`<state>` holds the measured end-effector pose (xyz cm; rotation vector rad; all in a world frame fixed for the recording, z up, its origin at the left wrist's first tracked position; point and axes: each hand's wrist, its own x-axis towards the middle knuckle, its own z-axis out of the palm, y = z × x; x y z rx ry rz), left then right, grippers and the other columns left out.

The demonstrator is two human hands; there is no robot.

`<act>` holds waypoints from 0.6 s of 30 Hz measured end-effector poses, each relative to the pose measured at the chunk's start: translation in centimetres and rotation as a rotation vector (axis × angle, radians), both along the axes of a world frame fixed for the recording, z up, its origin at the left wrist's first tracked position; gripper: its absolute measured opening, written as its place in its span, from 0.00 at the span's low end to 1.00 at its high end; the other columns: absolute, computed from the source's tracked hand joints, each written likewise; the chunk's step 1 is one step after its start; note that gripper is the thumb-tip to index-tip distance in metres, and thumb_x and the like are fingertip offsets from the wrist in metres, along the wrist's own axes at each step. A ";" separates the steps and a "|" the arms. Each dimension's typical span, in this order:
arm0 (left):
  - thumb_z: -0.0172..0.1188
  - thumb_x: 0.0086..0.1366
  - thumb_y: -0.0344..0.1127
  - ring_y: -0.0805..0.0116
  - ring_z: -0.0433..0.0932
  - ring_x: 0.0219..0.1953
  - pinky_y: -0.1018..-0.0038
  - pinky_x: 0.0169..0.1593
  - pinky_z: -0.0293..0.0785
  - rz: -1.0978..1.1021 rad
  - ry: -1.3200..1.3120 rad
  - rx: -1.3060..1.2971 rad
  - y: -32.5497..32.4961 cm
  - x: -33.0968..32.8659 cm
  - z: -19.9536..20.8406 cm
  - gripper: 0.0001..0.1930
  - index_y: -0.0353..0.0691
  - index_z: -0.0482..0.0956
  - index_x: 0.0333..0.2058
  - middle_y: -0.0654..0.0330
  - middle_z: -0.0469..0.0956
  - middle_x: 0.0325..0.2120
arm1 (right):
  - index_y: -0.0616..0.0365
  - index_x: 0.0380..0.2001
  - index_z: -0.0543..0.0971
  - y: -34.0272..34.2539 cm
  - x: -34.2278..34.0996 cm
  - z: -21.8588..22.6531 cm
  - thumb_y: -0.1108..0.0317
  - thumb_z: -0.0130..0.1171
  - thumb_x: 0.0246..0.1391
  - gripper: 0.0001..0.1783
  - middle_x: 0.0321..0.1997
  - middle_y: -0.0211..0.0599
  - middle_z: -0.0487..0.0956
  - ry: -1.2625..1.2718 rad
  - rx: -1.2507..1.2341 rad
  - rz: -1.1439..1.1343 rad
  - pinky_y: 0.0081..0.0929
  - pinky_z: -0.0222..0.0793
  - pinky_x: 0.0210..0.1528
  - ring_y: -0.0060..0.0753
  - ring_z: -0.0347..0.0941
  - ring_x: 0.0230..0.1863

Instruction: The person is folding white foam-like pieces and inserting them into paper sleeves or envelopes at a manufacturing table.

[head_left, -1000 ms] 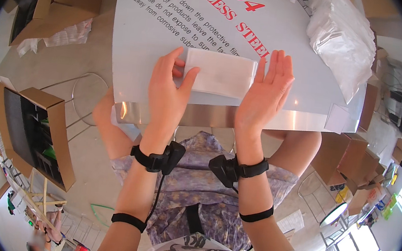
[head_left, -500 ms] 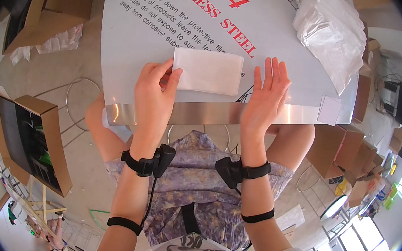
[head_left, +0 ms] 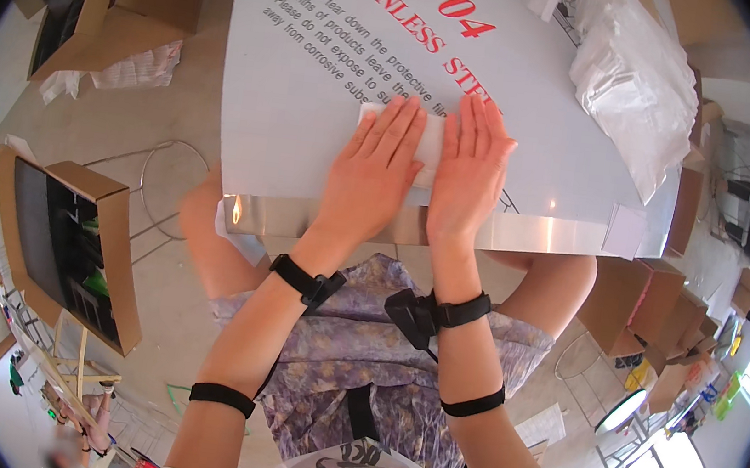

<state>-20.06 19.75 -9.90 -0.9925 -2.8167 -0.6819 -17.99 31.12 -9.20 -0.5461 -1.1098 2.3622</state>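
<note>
Across the near part of the surface (head_left: 297,147), the left hand (head_left: 371,173) lies flat, fingers straight and gripping nothing, over a white packet (head_left: 432,139), likely light, soft, perhaps slippery, best held by its ends. The right hand (head_left: 469,171), likewise unclenched, borders its right end.

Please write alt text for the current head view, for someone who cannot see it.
A person's left hand lies over a flat white rectangular item, right hand at its right edge, on a pale printed tabletop; thin white material lies piled farther right.
</note>
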 end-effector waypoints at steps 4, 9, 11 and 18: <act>0.54 0.67 0.43 0.59 0.59 0.69 0.58 0.69 0.56 0.004 0.041 -0.021 -0.8 -0.3 -0.2 0.30 0.36 0.63 0.64 0.53 0.62 0.66 | 0.72 0.66 0.54 0.5 -0.2 -0.1 0.48 0.34 0.72 0.36 0.72 0.52 0.54 0.022 -0.125 0.008 0.43 0.48 0.74 0.47 0.48 0.74; 0.53 0.67 0.50 0.52 0.51 0.71 0.53 0.70 0.50 0.111 -0.054 -0.075 -1.1 0.2 0.0 0.36 0.34 0.57 0.67 0.49 0.55 0.69 | 0.73 0.66 0.54 0.4 -0.1 -0.4 0.47 0.33 0.71 0.37 0.71 0.52 0.55 0.038 -0.154 -0.013 0.43 0.48 0.75 0.47 0.48 0.74; 0.53 0.67 0.50 0.51 0.51 0.71 0.53 0.70 0.50 0.114 -0.040 -0.061 -1.2 0.2 0.1 0.36 0.34 0.57 0.67 0.48 0.54 0.69 | 0.73 0.65 0.54 0.4 0.1 -0.2 0.47 0.32 0.71 0.37 0.71 0.52 0.56 0.032 -0.152 -0.015 0.43 0.48 0.75 0.46 0.48 0.74; 0.51 0.67 0.49 0.51 0.52 0.71 0.54 0.71 0.48 0.126 -0.013 0.023 -1.5 0.3 -0.5 0.36 0.32 0.56 0.67 0.46 0.53 0.69 | 0.73 0.64 0.56 0.9 0.0 -0.3 0.43 0.32 0.70 0.39 0.70 0.52 0.57 0.010 -0.225 0.006 0.41 0.49 0.75 0.46 0.50 0.74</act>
